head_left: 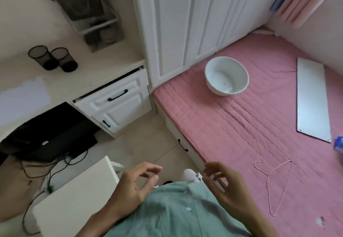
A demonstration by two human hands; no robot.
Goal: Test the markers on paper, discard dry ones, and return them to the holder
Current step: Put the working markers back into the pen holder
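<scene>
Both hands low centre, empty: left hand point(133, 186) loosely curled, thumb and fingers apart; right hand point(222, 184) likewise relaxed, holding nothing. No markers visible anywhere. Two black mesh holders point(52, 58) upper left on the desk point(104, 65), apparently empty, though blurred. Paper sheet point(22, 95) at left edge. Likely step: locating markers; best to turn toward desk first. White bowl point(226, 76) on pink mattress point(241, 125), empty.
</scene>
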